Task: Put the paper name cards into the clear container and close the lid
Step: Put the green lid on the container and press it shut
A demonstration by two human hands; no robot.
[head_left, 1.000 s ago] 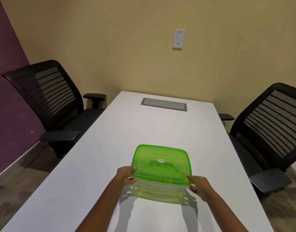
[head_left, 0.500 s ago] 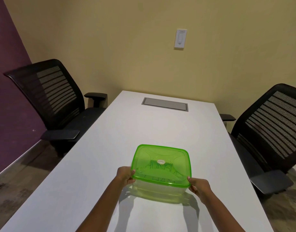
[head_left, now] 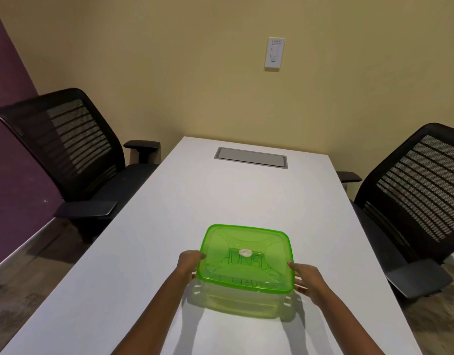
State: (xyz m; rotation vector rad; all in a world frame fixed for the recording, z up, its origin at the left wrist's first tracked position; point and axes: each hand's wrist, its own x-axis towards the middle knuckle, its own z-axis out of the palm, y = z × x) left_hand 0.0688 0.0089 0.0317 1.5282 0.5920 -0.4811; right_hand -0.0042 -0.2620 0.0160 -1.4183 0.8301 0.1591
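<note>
Name cards show as dark letters through the green lid, so they sit inside the clear container. I cannot tell how many cards there are.

The biggest thing is the long white table. It runs away from the person to the yellow wall. A black chair stands at the left side of the table and another black chair stands at the right side. Far down the table is a flat grey panel, well apart from the box. On the wall is a small white switch. Nothing lies on the table between the box and the panel.

The container rests on the near part of the table, in the middle. Its lid is on top and looks flat. Its longer side runs left to right.

The left hand holds the left edge, with fingers curled around it. The right hand holds the right edge the same way.
</note>
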